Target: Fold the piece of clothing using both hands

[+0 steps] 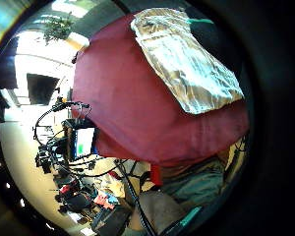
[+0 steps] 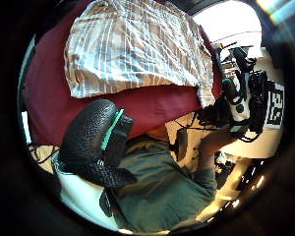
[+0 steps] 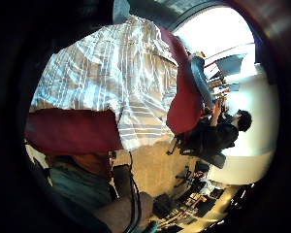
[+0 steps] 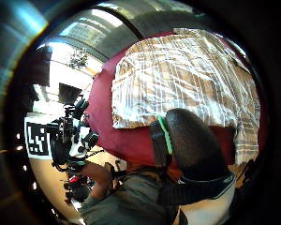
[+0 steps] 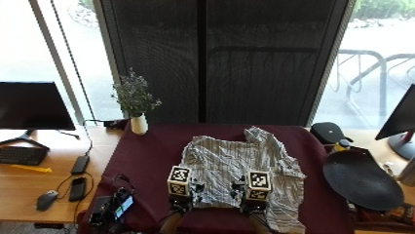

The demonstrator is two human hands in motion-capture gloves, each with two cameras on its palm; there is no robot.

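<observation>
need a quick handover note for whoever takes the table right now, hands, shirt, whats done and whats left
Left hand: at the near edge of the striped shirt; whether its fingers hold cloth does not show.
Right hand: also at the shirt's near edge, fingers likewise not readable.
The shirt lies spread and rumpled on the dark red tablecloth, its right side hanging towards the table's near edge.
A vase with a plant stands at the far left corner of the cloth, apart from the shirt.
Done: no clear fold shows.
Left: take the shirt with both hands and fold it.
</observation>
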